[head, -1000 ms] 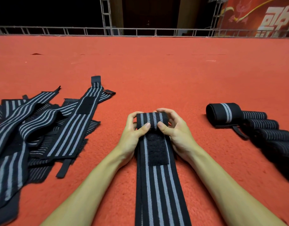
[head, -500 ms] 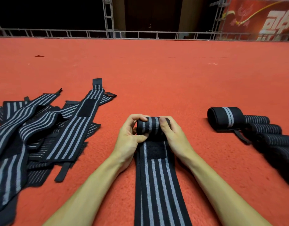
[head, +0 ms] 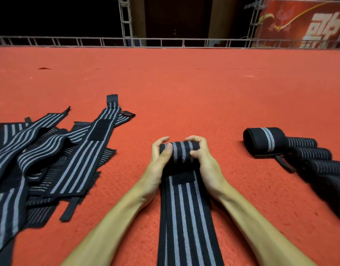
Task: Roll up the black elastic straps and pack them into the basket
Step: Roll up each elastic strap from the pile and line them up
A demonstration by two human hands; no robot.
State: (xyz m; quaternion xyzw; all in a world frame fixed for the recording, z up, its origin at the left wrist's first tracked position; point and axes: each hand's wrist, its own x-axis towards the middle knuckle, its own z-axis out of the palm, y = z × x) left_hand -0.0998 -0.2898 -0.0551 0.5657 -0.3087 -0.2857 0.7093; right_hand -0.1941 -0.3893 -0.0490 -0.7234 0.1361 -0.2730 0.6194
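A black elastic strap with grey stripes lies on the red carpet and runs toward me. Its far end is wound into a small roll. My left hand grips the roll's left end, thumb on top. My right hand grips the right end, fingers curled over it. A pile of unrolled straps lies at the left. Several rolled straps lie in a row at the right. No basket is in view.
Red carpet stretches far ahead to a metal truss railing. A red banner hangs at the back right.
The roll has grown thicker and moved toward me along the strap. Most of the velcro patch is now wound under it. Both hands turned with it.
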